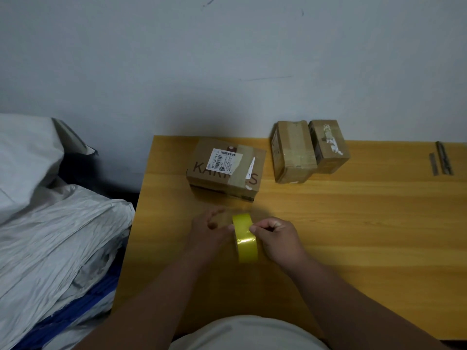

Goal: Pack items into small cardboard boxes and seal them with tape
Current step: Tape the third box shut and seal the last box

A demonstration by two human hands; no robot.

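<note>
**Both hands on tape roll; three boxes on tabletop**

Left hand (pixel 211 229): fingers curled round the near-left side of the yellow tape roll (pixel 245 238), steadying it on edge. Right hand (pixel 274 236): thumb and forefinger pinched at the roll's upper right rim; whether a tape end is caught between them cannot be told. Roll stands upright on the tabletop (pixel 353 223), between the two hands.

Landmark: the tape roll.
- Just beyond it: one printed cardboard box (pixel 226 168), closed, white shipping label and tape strip on top.
- Beyond and to the right: two smaller taped boxes (pixel 309 150), touching side by side, set at the wall.
- Far right, at the back edge: two thin metal strips (pixel 441 159), lying close together.
- Left, off the tabletop: a pile of crumpled grey-white bags (pixel 55 236), blue material showing beneath.

Surface: yellow-orange wood grain. Room: plain pale wall (pixel 227 59) with a few dark scuffs, dim light.

Count: boxes 3, tape rolls 1, metal strips 2.
</note>
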